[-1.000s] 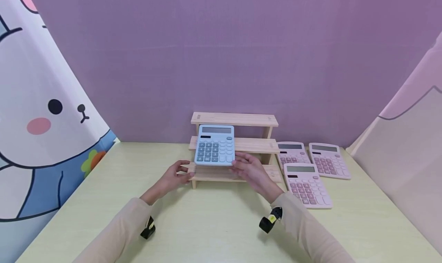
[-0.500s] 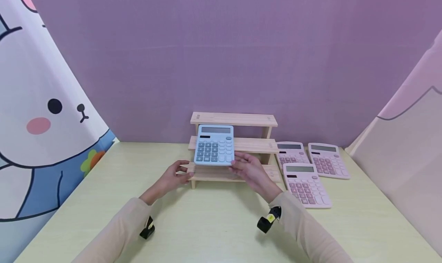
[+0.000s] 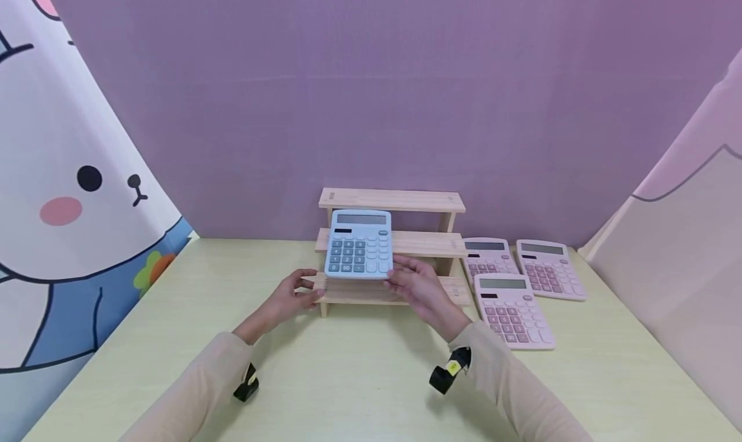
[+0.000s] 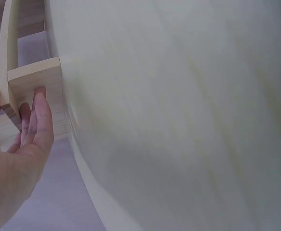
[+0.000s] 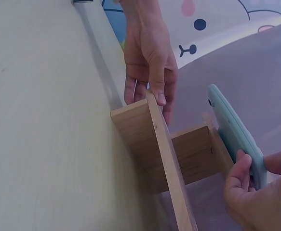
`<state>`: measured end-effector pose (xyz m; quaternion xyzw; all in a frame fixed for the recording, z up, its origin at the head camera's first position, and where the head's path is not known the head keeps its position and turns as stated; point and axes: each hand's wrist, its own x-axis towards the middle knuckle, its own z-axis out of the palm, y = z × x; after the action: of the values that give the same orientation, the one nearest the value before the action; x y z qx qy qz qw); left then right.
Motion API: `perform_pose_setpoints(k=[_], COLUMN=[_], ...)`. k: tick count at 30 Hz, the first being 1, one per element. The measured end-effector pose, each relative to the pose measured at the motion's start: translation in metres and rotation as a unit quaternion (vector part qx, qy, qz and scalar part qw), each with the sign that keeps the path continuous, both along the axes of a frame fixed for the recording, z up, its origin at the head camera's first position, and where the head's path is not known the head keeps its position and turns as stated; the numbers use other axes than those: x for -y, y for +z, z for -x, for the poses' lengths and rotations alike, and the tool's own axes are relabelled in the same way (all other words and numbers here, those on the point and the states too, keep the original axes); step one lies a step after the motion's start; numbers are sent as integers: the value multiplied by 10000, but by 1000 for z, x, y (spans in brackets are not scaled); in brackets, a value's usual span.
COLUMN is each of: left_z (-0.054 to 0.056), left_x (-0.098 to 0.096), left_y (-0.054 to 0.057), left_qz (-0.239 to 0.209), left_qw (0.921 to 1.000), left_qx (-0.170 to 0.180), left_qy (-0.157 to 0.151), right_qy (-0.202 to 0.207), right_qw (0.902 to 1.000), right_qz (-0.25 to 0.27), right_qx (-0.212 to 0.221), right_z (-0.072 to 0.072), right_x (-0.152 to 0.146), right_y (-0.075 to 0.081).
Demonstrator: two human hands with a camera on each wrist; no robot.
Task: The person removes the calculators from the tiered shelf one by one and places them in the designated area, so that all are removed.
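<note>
A light-blue calculator [image 3: 359, 245] faces up over the left part of the wooden stepped shelf's middle tier [image 3: 429, 243]. My right hand [image 3: 426, 290] pinches its lower right corner, thumb on the key face and fingers behind, as the right wrist view shows. In that view the calculator [image 5: 236, 132] stands tilted close by the middle board; whether it bears on it I cannot tell. My left hand [image 3: 285, 302] grips the left end of the shelf's lowest tier [image 3: 365, 290]. In the left wrist view its thumb lies on the board and its fingers [image 4: 43, 113] reach round the end support.
Three pink calculators [image 3: 514, 313] lie on the pale table [image 3: 348, 377] to the right of the shelf, partly overlapping. The top tier [image 3: 394, 200] stands close before a purple backdrop [image 3: 406, 94]. Printed cloth [image 3: 87, 268] hangs on the left.
Both hands keep their hold, and the blue calculator stays in place over the middle tier. Only a slight leftward drift of the whole scene shows.
</note>
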<state>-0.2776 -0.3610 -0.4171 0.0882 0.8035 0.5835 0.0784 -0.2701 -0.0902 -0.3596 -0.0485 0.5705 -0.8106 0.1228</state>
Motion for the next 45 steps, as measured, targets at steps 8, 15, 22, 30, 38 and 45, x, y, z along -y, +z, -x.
perform_pose_setpoints(k=[8, 15, 22, 30, 38, 45], left_z=[0, 1, 2, 1, 1, 1], left_x=[0, 1, 0, 0, 0, -1], left_y=[1, 1, 0, 0, 0, 0], left_qz=[12, 22, -87, -106, -69, -32], left_qw=[10000, 10000, 9999, 9999, 10000, 10000], left_qx=[8, -20, -47, -44, -27, -30], left_qy=[11, -31, -23, -34, -5, 35], right_qy=[1, 16, 43, 79, 157, 198], right_qw=[10000, 10000, 10000, 10000, 9997, 9996], right_qz=[8, -10, 5, -47, -155, -190], right_qx=[27, 73, 88, 25, -70, -110], right_z=[-2, -3, -3, -5, -8, -12], right_x=[-1, -4, -7, -12, -21, -32], right_y=[3, 5, 6, 7, 7, 4])
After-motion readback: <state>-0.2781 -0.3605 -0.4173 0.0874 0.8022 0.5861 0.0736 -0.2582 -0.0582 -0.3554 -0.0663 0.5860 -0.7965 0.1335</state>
